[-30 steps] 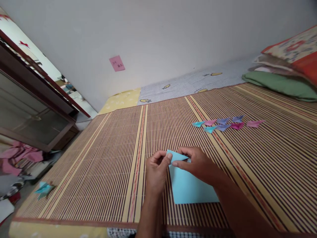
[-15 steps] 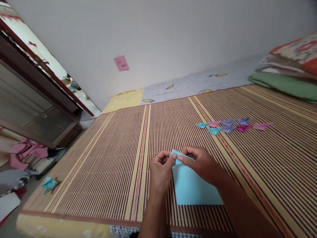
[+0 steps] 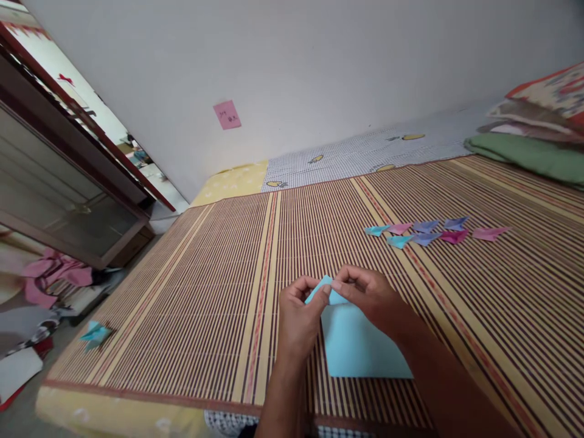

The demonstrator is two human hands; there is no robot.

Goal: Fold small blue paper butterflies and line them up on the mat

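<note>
A light blue sheet of paper [image 3: 360,344] lies on the striped bamboo mat [image 3: 205,292] near its front edge. My left hand [image 3: 298,319] and my right hand [image 3: 371,298] meet at the sheet's far edge. Both pinch the folded top corner, fingertips almost touching. The corner is lifted slightly off the mat. Beyond my right hand lie several small folded paper pieces [image 3: 429,231] in teal, pink and purple, set in two short rows.
One more teal folded piece [image 3: 95,334] sits at the mat's left edge. A green pillow [image 3: 524,155] and stacked bedding are at the far right. A wooden cabinet with glass [image 3: 68,188] stands on the left. A pink note [image 3: 227,114] is stuck on the wall.
My fingertips have come closer together on the sheet's top corner, and the fold is lifted and narrower. The view has shifted slightly right.
</note>
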